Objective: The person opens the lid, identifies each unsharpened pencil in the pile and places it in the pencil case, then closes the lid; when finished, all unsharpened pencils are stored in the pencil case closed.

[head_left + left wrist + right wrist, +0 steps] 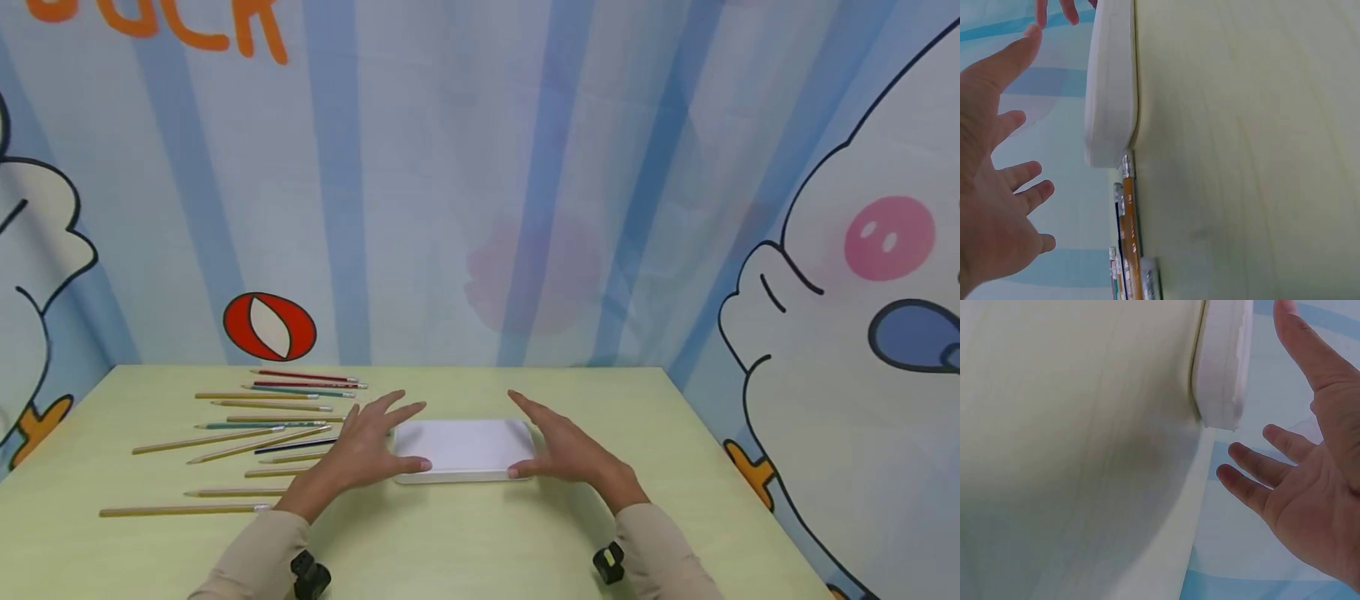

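A shallow white rectangular box (pixel 465 446) lies on the pale yellow table (pixel 480 542), its top plain. My left hand (pixel 371 442) hovers at the box's left end, fingers spread and thumb over the near left corner. At the opposite end my right hand (pixel 566 446) mirrors it, its thumb over the near right corner. Both wrist views show the palms facing the box with gaps between the fingers; neither hand grips it. Several pencils (pixel 232 448) lie to the left, and one pencil (pixel 1129 219) ends right by the box's corner in the left wrist view.
The pencils, mostly yellow with some red, green and dark ones, lie roughly sideways in a loose column on the table's left. A striped blue cloth backdrop (pixel 450 167) with cartoon drawings stands behind the table and at both sides.
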A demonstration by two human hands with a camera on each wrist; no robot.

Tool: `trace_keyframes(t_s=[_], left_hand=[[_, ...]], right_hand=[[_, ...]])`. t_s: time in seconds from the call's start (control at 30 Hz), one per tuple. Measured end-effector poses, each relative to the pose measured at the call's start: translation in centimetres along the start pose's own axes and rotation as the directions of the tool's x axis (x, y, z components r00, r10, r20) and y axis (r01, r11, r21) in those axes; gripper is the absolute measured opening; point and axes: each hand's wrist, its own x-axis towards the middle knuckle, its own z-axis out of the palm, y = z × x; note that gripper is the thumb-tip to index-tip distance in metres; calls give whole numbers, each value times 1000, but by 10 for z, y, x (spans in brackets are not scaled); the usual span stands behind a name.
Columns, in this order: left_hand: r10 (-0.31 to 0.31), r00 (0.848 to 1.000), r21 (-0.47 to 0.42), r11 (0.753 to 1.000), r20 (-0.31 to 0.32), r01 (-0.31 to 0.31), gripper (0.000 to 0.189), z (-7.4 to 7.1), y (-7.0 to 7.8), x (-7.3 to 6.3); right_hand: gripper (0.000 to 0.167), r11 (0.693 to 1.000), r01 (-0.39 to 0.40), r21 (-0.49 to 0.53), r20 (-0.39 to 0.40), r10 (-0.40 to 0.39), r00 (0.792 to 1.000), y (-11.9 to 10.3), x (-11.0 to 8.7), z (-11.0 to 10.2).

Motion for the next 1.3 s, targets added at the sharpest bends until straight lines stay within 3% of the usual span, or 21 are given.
trace_keyframes(t_s=[0.27,0.8,1.1,1.3], left_hand=[[-9,996,-36,999,93,13,81,12,0,7],[-38,984,-66,997,175,50,81,25,1,13],[-40,982,-17,999,185,44,83,23,0,16],[-38,980,7,999,193,37,85,20,2,17]], right_hand=[[105,1000,25,12,40,-26,999,5,8,7],[96,1000,-18,-8,69,18,997,12,16,12],[94,998,45,-35,83,-42,996,13,18,13],[98,999,34,-36,92,-31,995,12,18,15]])
